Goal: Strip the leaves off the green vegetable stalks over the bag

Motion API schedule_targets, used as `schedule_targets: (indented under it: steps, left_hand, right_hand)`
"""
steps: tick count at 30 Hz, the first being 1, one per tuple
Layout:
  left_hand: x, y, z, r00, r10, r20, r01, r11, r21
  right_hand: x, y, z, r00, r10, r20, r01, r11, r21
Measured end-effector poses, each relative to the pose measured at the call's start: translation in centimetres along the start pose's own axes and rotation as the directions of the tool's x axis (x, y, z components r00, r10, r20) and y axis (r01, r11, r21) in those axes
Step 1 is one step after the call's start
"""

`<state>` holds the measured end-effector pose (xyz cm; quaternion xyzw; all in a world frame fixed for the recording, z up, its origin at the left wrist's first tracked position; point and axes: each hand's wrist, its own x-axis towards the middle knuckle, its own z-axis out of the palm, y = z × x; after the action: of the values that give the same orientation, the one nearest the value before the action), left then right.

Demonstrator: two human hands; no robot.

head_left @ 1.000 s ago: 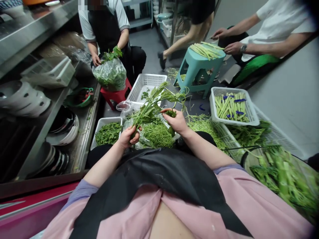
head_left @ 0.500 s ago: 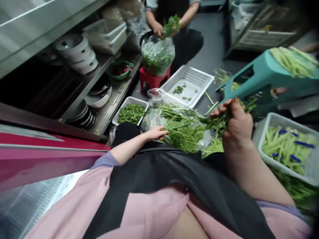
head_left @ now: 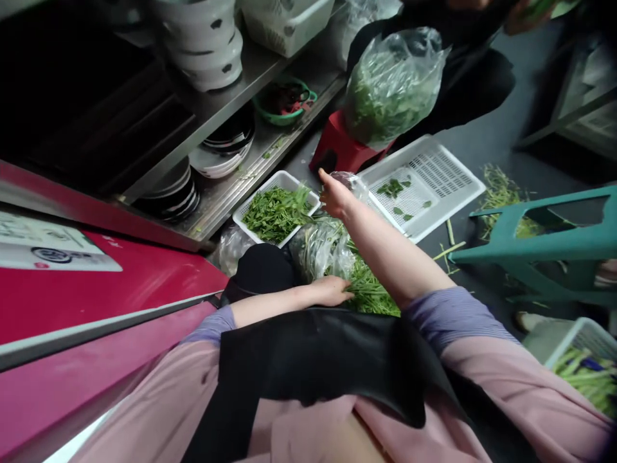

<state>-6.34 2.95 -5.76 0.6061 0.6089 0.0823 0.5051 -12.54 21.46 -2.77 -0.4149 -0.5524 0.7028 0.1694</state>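
My left hand point(head_left: 331, 290) is closed on stems of the leafy greens point(head_left: 369, 289) lying in front of my apron. Stretched across to the left, my right hand point(head_left: 333, 194) is beside the right edge of a small white basket point(head_left: 237, 217). Its fingers are apart, and a few greens hang near them over the rim. Cut leaves point(head_left: 270, 215) fill that basket. Below my right hand is a crumpled clear plastic bag point(head_left: 328, 247); my right forearm hides part of the pile.
A white tray point(head_left: 456, 172) with a few leaves lies beyond my right arm. Behind it, a bag of greens point(head_left: 395, 90) rests on a red stool point(head_left: 337, 145). A teal stool point(head_left: 544, 225) stands right, shelves with bowls point(head_left: 207, 45) left. Another person sits ahead.
My right hand has crossed from the right to the small basket and opened, no longer holding its bunch. The view has shifted. The other person's hands have moved away from the bag of greens.
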Motion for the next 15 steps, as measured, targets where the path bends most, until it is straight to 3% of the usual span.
schedule_targets:
  steps: [3, 5, 7, 9, 12, 13, 15]
  left_hand:
    - [0.1, -0.3, -0.6, 0.999, -0.013, -0.037, 0.011, 0.997, -0.071]
    - [-0.3, -0.3, -1.1, 0.998, 0.019, -0.054, -0.029, 0.981, -0.191]
    - [-1.0, -0.1, -1.5, 0.996, 0.077, -0.055, -0.091, 0.925, -0.370]
    - [-1.7, 0.2, -2.0, 0.988, 0.144, -0.051, -0.149, 0.826, -0.544]
    - [-2.1, 0.8, -2.6, 0.979, 0.202, 0.007, -0.139, 0.697, -0.703]
    - [-2.1, 1.0, -2.7, 0.976, 0.217, 0.029, -0.129, 0.676, -0.725]
    - [-2.0, 1.4, -2.8, 0.971, 0.233, 0.048, -0.124, 0.666, -0.735]
  right_hand:
    - [-0.9, 0.1, -1.8, 1.000, 0.013, -0.015, -0.014, 0.992, -0.127]
    - [-3.7, -0.7, -5.3, 0.993, -0.118, -0.008, 0.115, 0.981, -0.159]
    - [-8.0, -1.5, -10.1, 0.946, -0.313, -0.088, 0.290, 0.934, -0.208]
    - [-13.7, -1.6, -15.3, 0.828, -0.481, -0.288, 0.397, 0.865, -0.306]
    - [-22.6, 0.7, -20.9, 0.576, -0.560, -0.595, 0.362, 0.828, -0.429]
    - [-25.1, 1.9, -21.8, 0.521, -0.553, -0.650, 0.325, 0.833, -0.448]
    - [-28.9, 4.7, -22.5, 0.485, -0.525, -0.699, 0.253, 0.850, -0.463]
